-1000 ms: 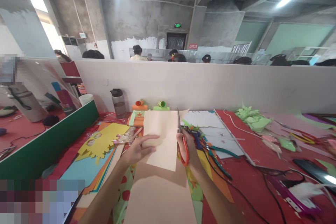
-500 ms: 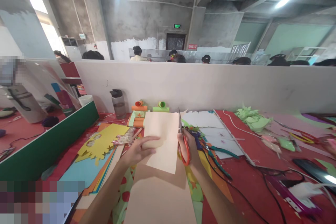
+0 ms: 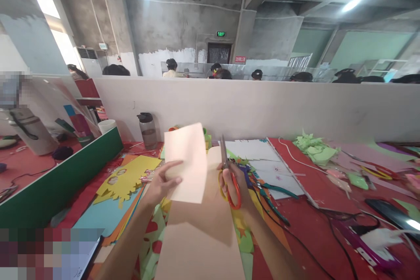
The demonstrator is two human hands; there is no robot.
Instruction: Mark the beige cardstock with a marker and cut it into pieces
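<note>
A pale cream sheet of paper is pinched at its left side by my left hand, lifted and slightly curved. My right hand has its fingers round the handles of orange-and-yellow scissors, whose blades point upward and look closed. The scissors are apart from the lifted paper, to its right. Beneath both hands lies a larger cream sheet, partly in the shadow of my hands. Green paper with red spots shows under its left edge.
Coloured sheets and yellow cut paper lie left, beside a green divider. A water bottle stands behind. Teal-handled pliers, black cables, and a purple power strip are on the right. A white partition closes the back.
My left hand has moved the smaller sheet left and up, away from the scissors. A strip of the cream paper beneath now shows between them. The right hand has barely moved.
</note>
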